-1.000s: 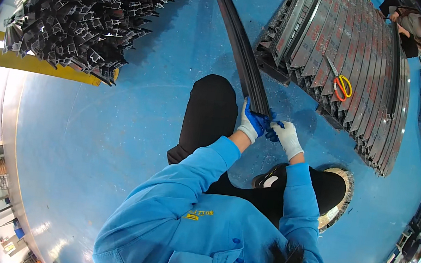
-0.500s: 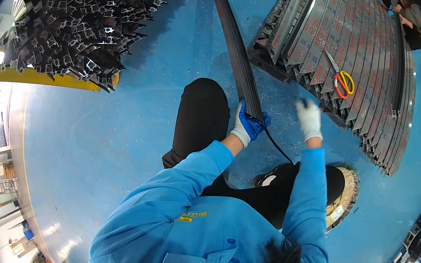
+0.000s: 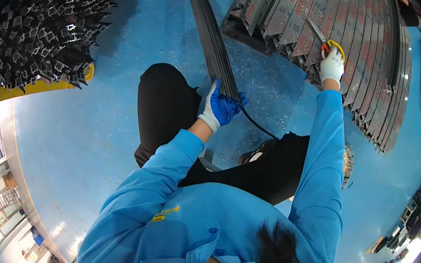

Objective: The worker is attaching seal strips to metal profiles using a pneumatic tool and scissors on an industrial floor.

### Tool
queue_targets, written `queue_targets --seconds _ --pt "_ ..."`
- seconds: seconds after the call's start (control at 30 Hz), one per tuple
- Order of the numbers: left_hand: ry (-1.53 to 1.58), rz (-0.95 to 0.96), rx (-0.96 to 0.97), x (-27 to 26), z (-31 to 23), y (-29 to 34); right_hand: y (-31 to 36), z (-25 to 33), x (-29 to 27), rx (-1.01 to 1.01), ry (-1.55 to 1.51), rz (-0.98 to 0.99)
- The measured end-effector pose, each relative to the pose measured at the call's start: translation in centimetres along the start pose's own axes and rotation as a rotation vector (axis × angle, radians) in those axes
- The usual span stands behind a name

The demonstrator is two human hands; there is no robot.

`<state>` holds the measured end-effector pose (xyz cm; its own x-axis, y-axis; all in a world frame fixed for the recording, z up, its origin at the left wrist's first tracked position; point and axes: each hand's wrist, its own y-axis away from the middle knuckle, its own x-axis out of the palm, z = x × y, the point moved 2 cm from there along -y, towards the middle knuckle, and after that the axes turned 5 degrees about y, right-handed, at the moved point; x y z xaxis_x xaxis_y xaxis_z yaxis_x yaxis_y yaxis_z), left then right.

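Observation:
My left hand [image 3: 221, 107], in a blue-and-white glove, is closed around the near end of a long black profile [image 3: 208, 31] that slants away toward the far left. A thin black strip [image 3: 257, 125] trails from that end toward my right leg. My right hand [image 3: 332, 67], in a white-backed glove, reaches onto the stack of profiles. Its fingers close over the handles of a pair of scissors [image 3: 317, 31] with red and yellow grips. The scissors' blades point to the far left, resting over the stack; the fingertips are partly hidden.
A broad stack of grey-black profiles [image 3: 308, 17] with red print lies at the far right. At the far left a bundle of black profiles [image 3: 40, 21] sits over a yellow support [image 3: 21, 90]. A round spool [image 3: 347, 166] stands beside my right leg on the blue floor [image 3: 82, 152].
My right hand has moved forward and right, from above the floor to the scissors, and taken hold of their handles. My left hand still holds the profile. The whole view has shifted.

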<state>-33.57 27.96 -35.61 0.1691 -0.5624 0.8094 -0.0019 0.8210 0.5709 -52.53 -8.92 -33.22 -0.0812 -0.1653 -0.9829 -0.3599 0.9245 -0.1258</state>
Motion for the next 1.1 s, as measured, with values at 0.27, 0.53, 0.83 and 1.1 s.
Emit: queue_targets --seconds 0.27,0.53,0.83,1.1 --pt "-0.220 -0.064 0.035 1.1 0.1 1.0 -0.7 -0.1 -2.9 0.021 -0.026 0.234" --pt "-0.156 -0.105 -0.097 1.9 0.9 1.2 5.2 3.7 -7.9 -0.113 -0.185 0.306" --pt "-0.199 -0.165 -0.101 2.5 0.8 0.7 17.1 6.6 -11.8 -0.539 -0.608 0.985" --pt "-0.233 -0.070 -0.136 1.9 0.3 0.5 19.1 5.9 -10.7 -0.557 -0.551 1.133"
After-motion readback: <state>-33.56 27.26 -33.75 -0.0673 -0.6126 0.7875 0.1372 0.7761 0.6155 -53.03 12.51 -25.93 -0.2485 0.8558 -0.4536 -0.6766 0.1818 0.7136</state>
